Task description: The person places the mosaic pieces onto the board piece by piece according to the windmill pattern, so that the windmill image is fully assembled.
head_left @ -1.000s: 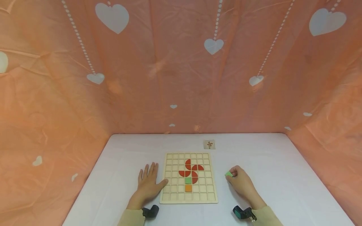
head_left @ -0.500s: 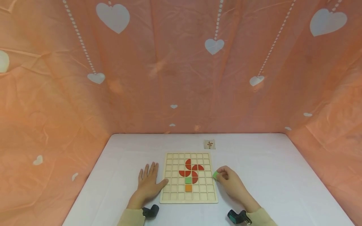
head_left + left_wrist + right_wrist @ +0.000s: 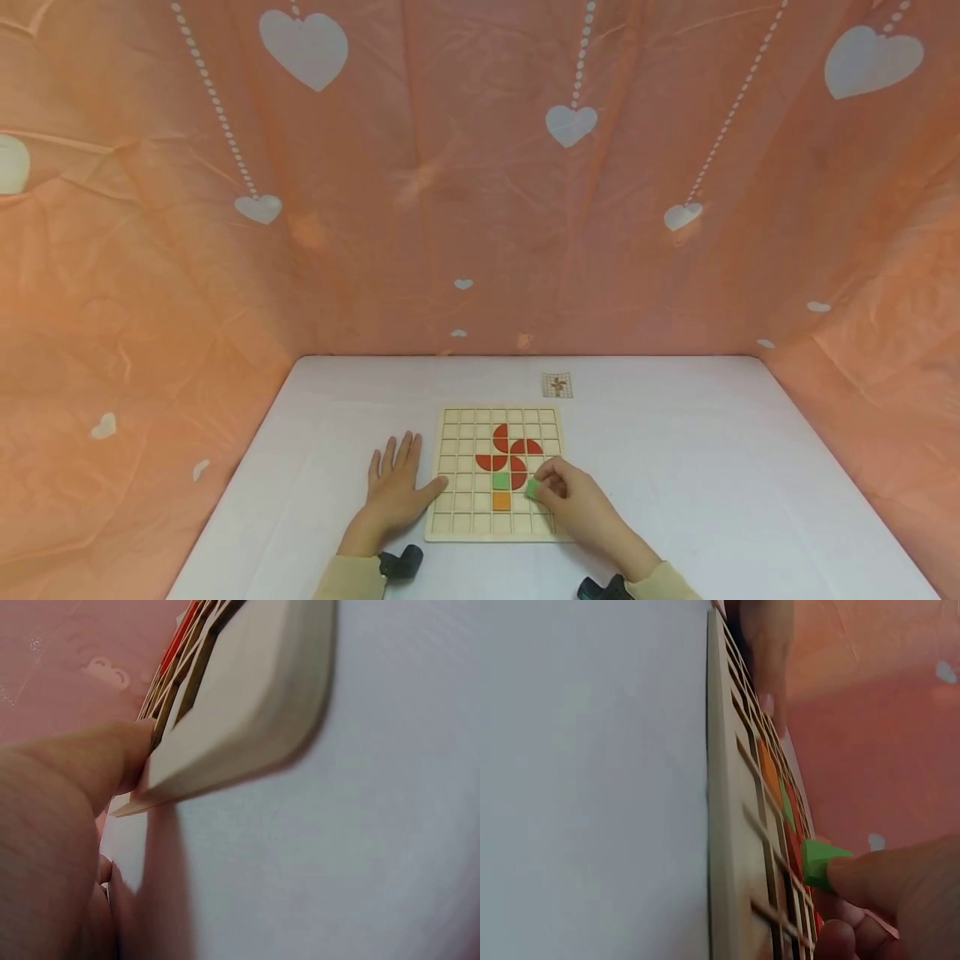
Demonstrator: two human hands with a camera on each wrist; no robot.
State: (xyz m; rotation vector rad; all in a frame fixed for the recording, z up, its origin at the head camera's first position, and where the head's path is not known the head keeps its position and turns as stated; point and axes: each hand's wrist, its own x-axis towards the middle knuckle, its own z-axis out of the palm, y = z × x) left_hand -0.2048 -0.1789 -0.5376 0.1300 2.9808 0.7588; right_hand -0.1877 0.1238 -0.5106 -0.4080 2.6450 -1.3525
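Observation:
A pale wooden grid board (image 3: 457, 527) lies on the white table. My left hand (image 3: 396, 502) rests flat beside it with fingers spread; its thumb (image 3: 127, 750) presses on the board's left rim. Over the right part of the grid, my right hand (image 3: 581, 504) pinches a green block (image 3: 821, 862) between thumb and fingers. Several red curved pieces (image 3: 491, 462) sit in the cells as a pinwheel. Directly below them is a green square piece (image 3: 501, 481), and under that an orange square piece (image 3: 501, 501). My right hand covers the board's lower right cells in the head view.
Behind the board lies a small card (image 3: 557, 385) printed with a pinwheel on a grid. The white table (image 3: 360, 392) is enclosed by orange cloth walls (image 3: 420, 208) with pale hearts. Each wrist wears a black camera mount (image 3: 402, 562).
My right hand has moved left with the green block, from beside the board to above its right cells. My left hand has stayed in place on the board's edge.

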